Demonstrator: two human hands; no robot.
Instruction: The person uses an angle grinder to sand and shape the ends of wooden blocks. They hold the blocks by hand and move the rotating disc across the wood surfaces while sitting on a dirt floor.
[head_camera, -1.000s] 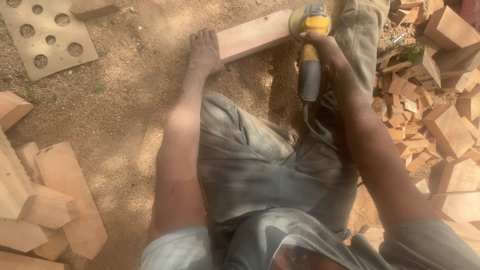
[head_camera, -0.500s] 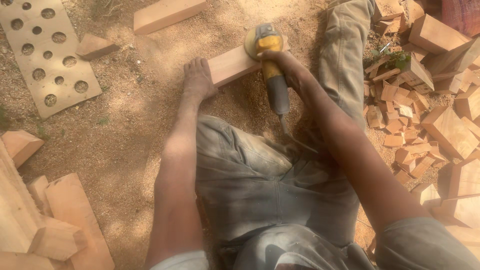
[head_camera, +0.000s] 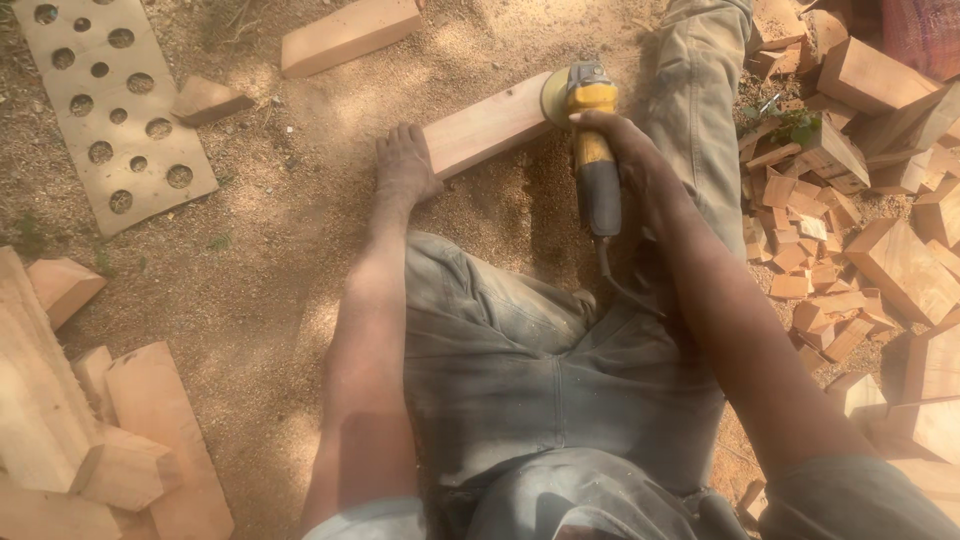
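Note:
I sit on sawdust-covered ground with my legs out in front. My left hand presses down on the near left end of a short pale wooden plank that lies slanted on the ground. My right hand grips the body of a yellow and black angle grinder. Its round disc sits against the plank's far right end. The grinder's cord trails back toward my lap.
A flat board with several round holes lies at the upper left, a small block beside it. Another plank lies at the top. A heap of wood offcuts fills the right; stacked planks lie lower left.
My view has shifted, so the plank, grinder and hands sit lower and further left in the frame. Both hands keep the same hold; the grinder stays at the plank's right end.

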